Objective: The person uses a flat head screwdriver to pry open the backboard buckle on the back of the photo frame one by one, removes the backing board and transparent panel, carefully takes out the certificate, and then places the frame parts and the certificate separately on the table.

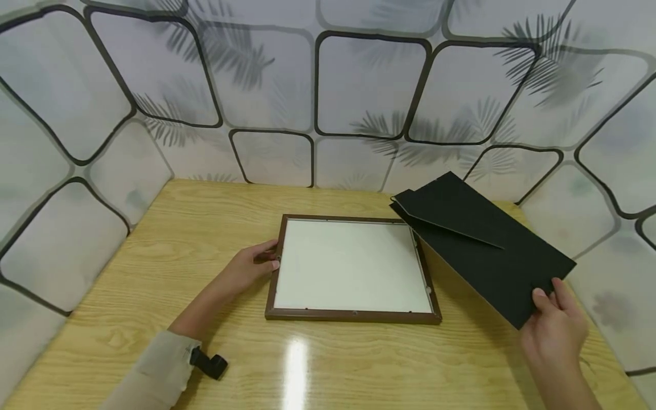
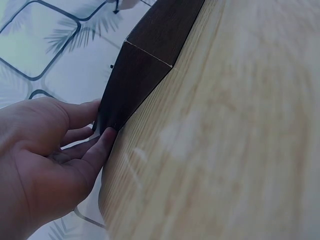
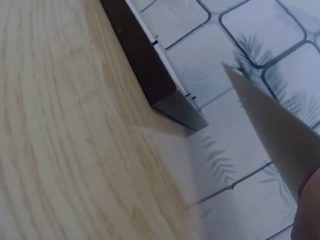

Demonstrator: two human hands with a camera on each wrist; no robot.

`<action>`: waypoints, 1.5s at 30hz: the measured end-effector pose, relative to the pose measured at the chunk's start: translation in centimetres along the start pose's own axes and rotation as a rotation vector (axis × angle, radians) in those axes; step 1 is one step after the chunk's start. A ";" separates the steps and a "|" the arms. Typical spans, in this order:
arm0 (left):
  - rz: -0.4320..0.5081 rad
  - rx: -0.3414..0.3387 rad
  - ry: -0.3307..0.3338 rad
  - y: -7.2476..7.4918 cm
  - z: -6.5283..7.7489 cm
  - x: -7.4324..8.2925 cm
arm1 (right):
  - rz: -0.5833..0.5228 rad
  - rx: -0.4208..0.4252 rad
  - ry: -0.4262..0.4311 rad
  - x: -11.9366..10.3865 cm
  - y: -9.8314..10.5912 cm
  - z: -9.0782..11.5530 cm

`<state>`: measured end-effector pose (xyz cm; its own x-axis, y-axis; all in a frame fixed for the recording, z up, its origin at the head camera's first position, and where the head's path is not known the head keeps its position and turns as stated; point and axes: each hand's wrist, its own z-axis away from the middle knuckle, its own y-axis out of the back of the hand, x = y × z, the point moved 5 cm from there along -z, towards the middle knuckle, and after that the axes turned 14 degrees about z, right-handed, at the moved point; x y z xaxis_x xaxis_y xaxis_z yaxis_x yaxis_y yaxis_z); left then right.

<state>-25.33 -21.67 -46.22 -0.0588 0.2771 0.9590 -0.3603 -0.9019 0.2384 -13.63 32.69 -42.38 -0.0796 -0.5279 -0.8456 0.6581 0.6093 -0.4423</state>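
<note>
A brown picture frame lies flat on the table with a white panel inside its border. My left hand holds the left side of the frame, its thumb and fingertips at the edge; in the left wrist view the fingers meet the dark outer side. On the right, my right hand grips a black backing board by its near corner, thumb on top. The board is raised and tilted, its far left end overlapping the frame's upper right corner. A flat stand flap lies along it.
The wood-grain table is bounded by patterned fabric walls at the back and sides. Small metal tabs show along the frame's inner edge. A black strap piece sits at the left sleeve's cuff.
</note>
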 end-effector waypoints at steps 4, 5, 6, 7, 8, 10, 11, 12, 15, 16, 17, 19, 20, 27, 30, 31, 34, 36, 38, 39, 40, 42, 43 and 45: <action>0.008 -0.005 0.000 -0.1 0.1 0.0 | 0.116 0.074 0.023 -0.2 0.6 0.0; 0.013 -0.006 0.001 -0.1 0.1 0.0 | 0.146 0.104 0.025 -0.2 0.8 -0.1; 0.019 -0.007 0.001 -0.2 0.1 0.1 | 0.160 0.131 0.024 -0.2 1.0 -0.1; 0.019 -0.007 0.002 -0.2 0.1 0.1 | 0.162 0.149 0.020 -0.2 1.2 -0.1; 0.021 -0.004 0.002 -0.2 0.0 0.1 | 0.166 0.164 0.017 -0.2 1.4 -0.2; 0.007 -0.006 -0.007 -0.3 0.0 0.2 | 0.163 0.190 0.018 -0.2 1.7 -0.3; 0.007 -0.002 -0.007 -0.3 0.0 0.2 | 0.157 0.195 0.022 -0.2 1.7 -0.3; 0.006 0.002 -0.007 -0.3 -0.1 0.2 | 0.154 0.200 0.026 -0.1 1.8 -0.4; 0.008 0.000 -0.004 -0.3 0.0 0.3 | 0.153 0.218 0.042 0.0 2.1 -0.5; 0.015 0.003 0.001 -0.3 0.1 0.3 | 0.148 0.221 0.049 0.0 2.1 -0.6; 0.024 0.004 0.006 -0.3 0.1 0.3 | 0.146 0.228 0.053 0.1 2.2 -0.6; 0.025 0.002 0.006 -0.3 0.3 0.3 | 0.130 0.234 0.060 0.2 2.3 -0.7; 0.024 0.002 0.004 -0.3 0.3 0.4 | 0.118 0.230 0.064 0.3 2.3 -0.7; 0.019 0.000 -0.004 -0.2 0.3 0.4 | 0.108 0.212 0.094 0.8 2.0 -0.6; 0.014 0.002 -0.004 -0.2 0.3 0.3 | 0.148 0.203 0.091 1.0 1.9 -0.5; 0.011 0.002 -0.004 -0.2 0.3 0.2 | 0.151 0.196 0.096 1.1 1.9 -0.4; 0.012 0.003 -0.002 -0.2 0.3 0.2 | 0.154 0.184 0.100 1.2 1.8 0.1; 0.011 0.005 -0.001 -0.2 0.3 0.2 | 0.139 0.175 0.093 1.5 1.7 0.5; 0.010 0.005 -0.001 -0.2 0.3 0.2 | 0.106 0.165 0.069 1.8 1.6 0.9; 0.008 0.006 0.000 -0.2 0.3 0.2 | 0.107 0.156 0.059 2.0 1.5 1.2; 0.008 0.006 -0.001 -0.2 0.2 0.1 | 0.095 0.151 0.044 2.1 1.4 1.3; 0.008 0.005 -0.002 -0.2 0.2 0.2 | 0.094 0.135 0.024 2.5 1.3 1.7; 0.007 0.005 -0.004 -0.2 0.2 0.2 | 0.102 0.130 0.018 2.6 1.3 1.8; 0.008 0.006 -0.004 -0.2 0.3 0.3 | 0.164 0.121 0.003 2.9 1.3 2.1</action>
<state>-25.03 -21.45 -45.96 -0.0576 0.2688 0.9615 -0.3538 -0.9061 0.2321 -11.42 30.69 -44.80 0.0346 -0.4256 -0.9043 0.7475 0.6115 -0.2593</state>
